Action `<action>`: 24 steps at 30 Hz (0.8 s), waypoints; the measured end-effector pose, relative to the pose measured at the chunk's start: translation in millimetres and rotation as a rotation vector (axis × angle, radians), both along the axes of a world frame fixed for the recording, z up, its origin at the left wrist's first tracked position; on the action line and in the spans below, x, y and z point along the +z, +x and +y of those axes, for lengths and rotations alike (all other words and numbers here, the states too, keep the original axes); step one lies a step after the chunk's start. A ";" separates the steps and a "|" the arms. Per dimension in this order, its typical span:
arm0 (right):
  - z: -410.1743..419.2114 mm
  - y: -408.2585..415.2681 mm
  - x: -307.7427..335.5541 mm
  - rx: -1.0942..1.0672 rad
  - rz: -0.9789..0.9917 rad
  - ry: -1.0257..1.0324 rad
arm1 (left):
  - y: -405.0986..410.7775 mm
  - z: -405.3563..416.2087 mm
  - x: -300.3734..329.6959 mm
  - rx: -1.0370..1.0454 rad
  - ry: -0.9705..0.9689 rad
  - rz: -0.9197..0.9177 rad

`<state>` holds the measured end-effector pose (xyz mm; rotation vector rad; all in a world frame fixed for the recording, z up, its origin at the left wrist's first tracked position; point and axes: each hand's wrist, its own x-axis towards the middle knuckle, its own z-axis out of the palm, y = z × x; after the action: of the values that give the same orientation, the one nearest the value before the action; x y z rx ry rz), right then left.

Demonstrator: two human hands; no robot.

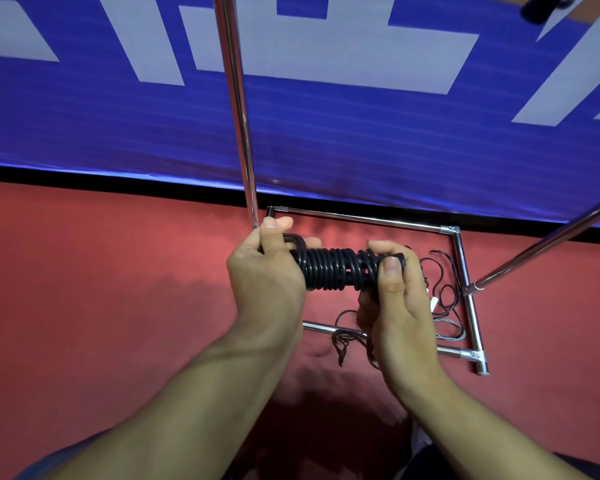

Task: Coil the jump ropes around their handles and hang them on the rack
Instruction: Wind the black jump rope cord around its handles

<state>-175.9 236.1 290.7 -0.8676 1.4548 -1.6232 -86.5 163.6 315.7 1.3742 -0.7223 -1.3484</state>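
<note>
A black jump rope (329, 268) is wound in tight coils around its handles and held level above the floor. My left hand (265, 271) grips the bundle's left end, where a loop of rope sticks out past the fingers. My right hand (395, 299) grips the right end with the thumb pressed on top. The chrome rack's upright pole (238, 109) rises just behind my left hand. Its base frame (465, 268) lies on the floor below my hands. More thin dark ropes (444, 299) lie loose inside that frame.
The floor is red carpet (101, 289). A blue and white banner (326, 133) covers the wall right behind the rack. A second chrome rack bar (548, 244) slants in from the right edge. A black object (542, 6) shows at the top right corner.
</note>
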 end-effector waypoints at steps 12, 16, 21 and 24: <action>-3.4 1.8 0.2 -0.027 -0.134 0.048 | -13.7 12.5 -10.6 0.172 0.033 0.084; -3.6 -2.8 -1.3 -0.007 -0.158 0.051 | -16.2 15.4 -8.8 0.146 0.084 0.156; 1.4 -5.3 -6.8 0.046 0.142 0.050 | -14.2 2.5 -5.5 0.157 0.025 0.139; 11.1 2.8 -20.5 0.175 0.346 0.080 | -8.7 -10.1 -5.4 0.209 0.010 0.153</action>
<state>-173.2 247.2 270.1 -1.2384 1.6131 -1.3221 -95.3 153.5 310.3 1.2998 -0.4567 -1.2757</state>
